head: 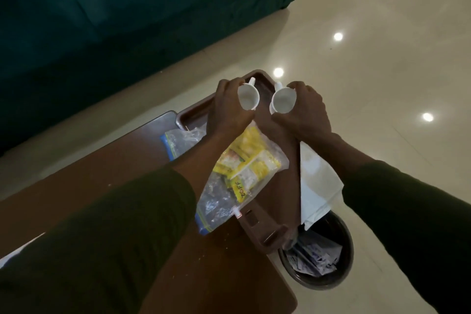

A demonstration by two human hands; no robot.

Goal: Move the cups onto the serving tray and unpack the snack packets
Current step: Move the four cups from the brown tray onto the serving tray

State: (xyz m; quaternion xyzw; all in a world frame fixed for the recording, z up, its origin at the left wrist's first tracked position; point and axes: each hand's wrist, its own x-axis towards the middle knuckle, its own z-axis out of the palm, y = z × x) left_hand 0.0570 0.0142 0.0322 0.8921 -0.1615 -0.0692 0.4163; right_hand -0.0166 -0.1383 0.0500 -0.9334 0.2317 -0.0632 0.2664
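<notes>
A: Status?

B: Cup step, both at once. Left hand (229, 104) closed round the left cup (248, 97), right hand (303, 107) closed round the right cup (281, 102). Each grip is on the cup body, with both handles pointing to 12 o'clock.

A: Where relative to the tray?

B: Over the far end of the serving tray (193, 112), the 12 o'clock end. Can't tell whether the bases are touching the tray floor or just above it; the hands hide them. The cups are just beside each other, not touching.

A: Snacks?

B: Not yet unpacked. Zip bag (229, 186) with yellow snack packets (244, 163) lies across the tray at 6 o'clock of the cups, slider end hanging over onto the bench (102, 160). Second clear bag (178, 140) at 8 o'clock, looks mostly empty. White cloth (316, 181) at 4 o'clock, draped off the tray edge above the bin (318, 257).

A: Next?

B: My read: set both cups down flat, keep the gap so they don't clink, and release straight up. Then both hands go to the zip bag, one pinning it and one working the slider. The tray overhangs the bench corner, so press lightly.
</notes>
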